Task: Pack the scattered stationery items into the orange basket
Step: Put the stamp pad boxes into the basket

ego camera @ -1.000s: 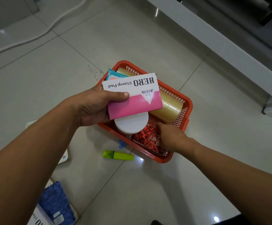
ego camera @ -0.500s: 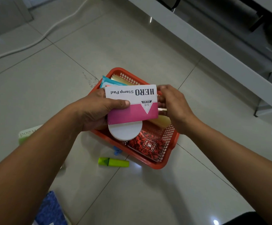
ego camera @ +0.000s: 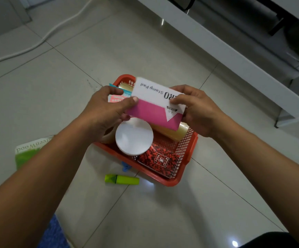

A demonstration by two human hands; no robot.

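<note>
A white and pink stamp pad box (ego camera: pixel 152 102) hangs tilted over the orange basket (ego camera: pixel 189 151) on the tiled floor. My left hand (ego camera: pixel 107 108) pinches its left end and my right hand (ego camera: pixel 197 108) grips its right end. Inside the basket lie a white round lid (ego camera: pixel 134 136), a clear tape roll (ego camera: pixel 173 131), a red speckled notebook (ego camera: pixel 159 161) and a teal and pink packet (ego camera: pixel 120 95), partly hidden by my left hand. A green highlighter (ego camera: pixel 121 179) and a small blue clip (ego camera: pixel 125 167) lie on the floor just in front of the basket.
A green and white packet (ego camera: pixel 29 151) lies on the floor at the left, and a blue item (ego camera: pixel 54 233) shows at the bottom left edge. A white cable (ego camera: pixel 38 42) runs across the far floor. A white furniture frame (ego camera: pixel 234 56) crosses the right side.
My right hand left the basket's near rim, rose and took hold of the box's right end. The box has shifted right and tilted over the basket.
</note>
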